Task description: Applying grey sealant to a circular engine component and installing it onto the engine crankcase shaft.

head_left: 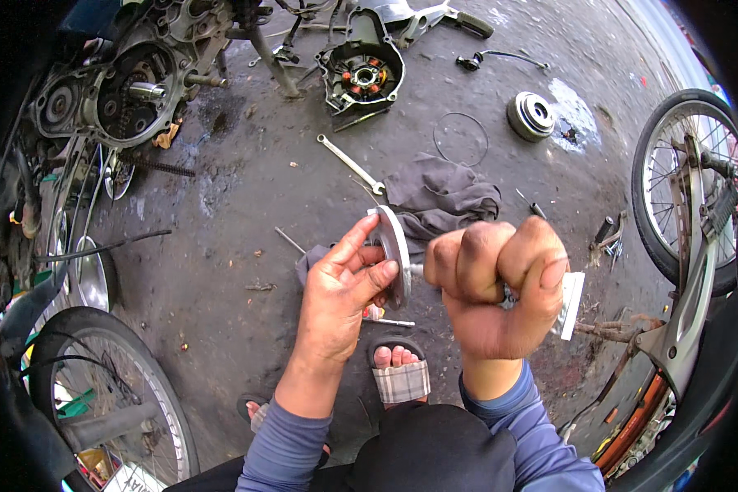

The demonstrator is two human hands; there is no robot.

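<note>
Left hand (332, 297) is pinching a metal ring (398, 246) by its edge, up above the dark ground (230, 328) — right hand (494, 287) is clenched around a white tube (572, 305), tip (416, 269) right beside the ring, can't tell if touching.

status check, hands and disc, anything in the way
Left hand holding metal disc upright. Right hand closed around white tube, nozzle near disc, contact unclear. Dark cloth on ground beyond, not blocking.
</note>
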